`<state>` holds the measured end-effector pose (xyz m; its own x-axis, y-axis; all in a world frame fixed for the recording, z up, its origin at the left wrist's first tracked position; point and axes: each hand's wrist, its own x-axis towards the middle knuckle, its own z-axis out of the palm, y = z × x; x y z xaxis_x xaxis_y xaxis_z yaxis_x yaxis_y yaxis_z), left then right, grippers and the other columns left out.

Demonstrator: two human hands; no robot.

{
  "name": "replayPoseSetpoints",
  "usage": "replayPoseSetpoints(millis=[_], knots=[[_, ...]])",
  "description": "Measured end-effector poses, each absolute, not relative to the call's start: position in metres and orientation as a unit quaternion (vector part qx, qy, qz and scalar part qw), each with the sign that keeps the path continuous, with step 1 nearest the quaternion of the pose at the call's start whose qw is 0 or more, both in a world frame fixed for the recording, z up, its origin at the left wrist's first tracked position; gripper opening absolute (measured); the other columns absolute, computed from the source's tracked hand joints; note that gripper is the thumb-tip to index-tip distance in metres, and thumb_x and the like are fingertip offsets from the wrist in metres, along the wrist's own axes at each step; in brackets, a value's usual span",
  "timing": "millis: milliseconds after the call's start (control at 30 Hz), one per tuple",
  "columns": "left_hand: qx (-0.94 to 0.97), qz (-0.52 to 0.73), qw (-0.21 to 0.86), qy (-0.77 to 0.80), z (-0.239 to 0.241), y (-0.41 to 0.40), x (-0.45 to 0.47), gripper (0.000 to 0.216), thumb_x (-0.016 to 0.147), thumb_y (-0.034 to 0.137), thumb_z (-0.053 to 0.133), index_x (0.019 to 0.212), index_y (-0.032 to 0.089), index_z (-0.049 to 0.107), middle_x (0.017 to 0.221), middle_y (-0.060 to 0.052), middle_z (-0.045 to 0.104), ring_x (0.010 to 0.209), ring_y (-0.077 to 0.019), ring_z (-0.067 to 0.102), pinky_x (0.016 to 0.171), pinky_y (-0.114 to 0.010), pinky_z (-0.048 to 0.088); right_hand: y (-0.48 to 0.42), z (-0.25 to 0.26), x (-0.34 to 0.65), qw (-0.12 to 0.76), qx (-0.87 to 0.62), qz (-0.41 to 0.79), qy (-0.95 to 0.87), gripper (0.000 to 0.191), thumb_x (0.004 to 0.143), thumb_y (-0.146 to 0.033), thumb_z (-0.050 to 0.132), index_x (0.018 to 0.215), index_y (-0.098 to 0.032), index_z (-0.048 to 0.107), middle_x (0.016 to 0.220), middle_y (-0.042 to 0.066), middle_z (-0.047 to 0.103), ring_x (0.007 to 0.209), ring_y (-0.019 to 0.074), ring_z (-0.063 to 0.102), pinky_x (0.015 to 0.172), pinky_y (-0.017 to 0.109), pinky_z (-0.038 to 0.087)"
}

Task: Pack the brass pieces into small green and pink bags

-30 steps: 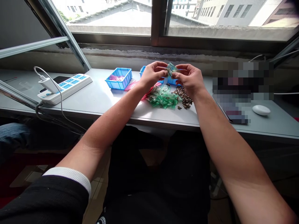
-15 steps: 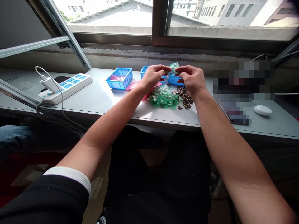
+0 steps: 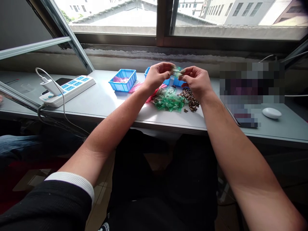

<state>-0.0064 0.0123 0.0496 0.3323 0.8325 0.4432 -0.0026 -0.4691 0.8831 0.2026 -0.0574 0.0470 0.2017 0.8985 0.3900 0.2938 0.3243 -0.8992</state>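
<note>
Left hand [image 3: 156, 75] and right hand [image 3: 197, 80], both bare, are working raised over the far half of the pale grey, flat-topped desk [image 3: 108, 107]. A small, see-through green plastic packet [image 3: 177, 71] is spanning the gap between them. Left thumb and fingers are pinching its left end; right thumb and fingers are clamping its right end. The packet's middle is lying between the two sets of fingertips, clear of the desktop. Its contents are too small to tell.

Under the hands, toward the desk's near edge, a loose heap of crinkled green plastic packets [image 3: 169, 101] is lying. Against its right side, small bronze-coloured metal pieces [image 3: 191, 99] are forming a pile, and one stray piece [image 3: 185, 110] is sitting nearer the edge. Glossy red-pink plastic [image 3: 151, 97] is showing along the heap's left side.

Behind the hands, a blue ribbed plastic bin [image 3: 178, 82] is standing toward the far edge, partly hidden. Left of it, a separate blue rectangular plastic basket [image 3: 123, 86] is holding pink material. A long white power strip with blue sockets [image 3: 72, 91] is stretching obliquely across the desk's left part. Near the right end, a smooth white oval object [image 3: 271, 113] is resting.
</note>
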Motion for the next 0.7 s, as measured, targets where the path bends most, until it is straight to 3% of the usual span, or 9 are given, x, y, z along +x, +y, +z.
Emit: replayPoseSetpoints(millis=[100, 167, 300, 500, 700], knots=[[0.702, 0.507, 0.41, 0.286, 0.05, 0.012, -0.007, 0.021, 0.102, 0.021, 0.099, 0.121, 0.022, 0.091, 0.15, -0.014, 0.096, 0.146, -0.0321, 0.09, 0.13, -0.048, 0.072, -0.054, 0.046, 0.204, 0.599, -0.518, 0.248, -0.558, 0.011, 0.097, -0.025, 0.092, 0.098, -0.031, 0.082, 0.119, 0.006, 0.091, 0.118, 0.0317, 0.09, 0.098, 0.052, 0.083], [0.697, 0.507, 0.414, 0.293, 0.049, 0.013, -0.007, 0.014, 0.103, 0.018, 0.093, 0.117, 0.021, 0.094, 0.15, -0.014, 0.097, 0.14, -0.0294, 0.091, 0.126, -0.045, 0.073, -0.049, 0.044, 0.206, 0.61, -0.521, 0.244, -0.545, 0.011, 0.098, -0.024, 0.092, 0.096, -0.031, 0.083, 0.119, 0.006, 0.091, 0.116, 0.031, 0.089, 0.097, 0.052, 0.084], [0.692, 0.49, 0.426, 0.315, 0.045, 0.014, -0.006, 0.02, 0.104, 0.015, 0.082, 0.117, 0.019, 0.097, 0.132, -0.012, 0.099, 0.12, -0.0244, 0.09, 0.112, -0.044, 0.074, -0.04, 0.037, 0.21, 0.612, -0.524, 0.245, -0.54, 0.013, 0.101, -0.03, 0.096, 0.097, -0.03, 0.083, 0.112, 0.006, 0.088, 0.11, 0.0314, 0.089, 0.096, 0.056, 0.084], [0.736, 0.414, 0.444, 0.298, 0.049, 0.0, -0.014, 0.026, 0.111, 0.042, 0.095, 0.117, 0.017, 0.097, 0.118, -0.01, 0.091, 0.119, -0.0235, 0.085, 0.105, -0.037, 0.066, -0.047, 0.039, 0.209, 0.618, -0.489, 0.272, -0.552, 0.012, 0.101, -0.022, 0.087, 0.093, -0.028, 0.082, 0.109, 0.007, 0.089, 0.11, 0.0291, 0.091, 0.1, 0.05, 0.083], [0.726, 0.41, 0.463, 0.301, 0.052, -0.004, -0.014, 0.03, 0.111, 0.046, 0.094, 0.101, 0.018, 0.092, 0.101, -0.008, 0.084, 0.107, -0.0212, 0.081, 0.105, -0.037, 0.066, -0.063, 0.047, 0.2, 0.596, -0.487, 0.289, -0.57, 0.023, 0.101, -0.026, 0.092, 0.087, -0.029, 0.074, 0.119, 0.008, 0.094, 0.121, 0.0314, 0.092, 0.102, 0.051, 0.082]])
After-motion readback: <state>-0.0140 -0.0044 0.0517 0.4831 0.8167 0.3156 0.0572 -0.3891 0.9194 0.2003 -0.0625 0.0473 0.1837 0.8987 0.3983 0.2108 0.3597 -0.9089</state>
